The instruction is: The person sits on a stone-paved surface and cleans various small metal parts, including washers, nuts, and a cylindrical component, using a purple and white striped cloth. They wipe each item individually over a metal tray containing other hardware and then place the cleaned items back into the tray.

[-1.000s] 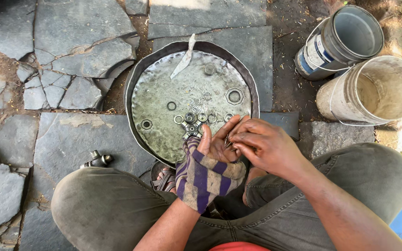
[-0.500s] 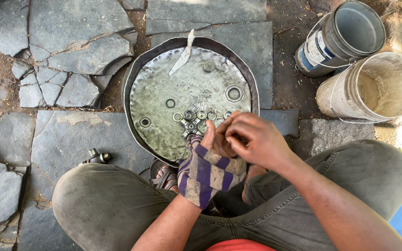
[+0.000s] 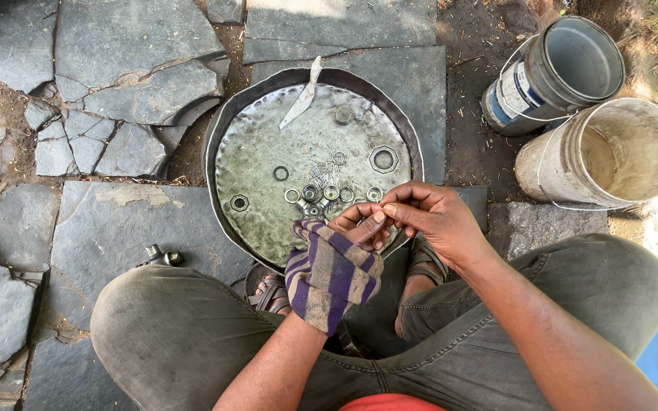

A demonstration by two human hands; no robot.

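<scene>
Left of centre I note the left hand (image 3: 356,228), wrapped in a striped cloth (image 3: 331,274), fingers pinched on a small part I can't make out. Right hand (image 3: 436,221) pinches it too, lower centre, over the metal pan (image 3: 222,137) of nuts (image 3: 321,194). Two buckets (image 3: 603,152) upper right.

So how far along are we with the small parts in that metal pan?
Done, by the look of it: several nuts and washers lie spread in the round metal pan, with a large hex nut apart. In hand: the left hand, wrapped in a striped cloth, and the right hand meet over the pan's near rim, pinching something too small to identify. Left: I cannot tell which parts are finished.
</scene>
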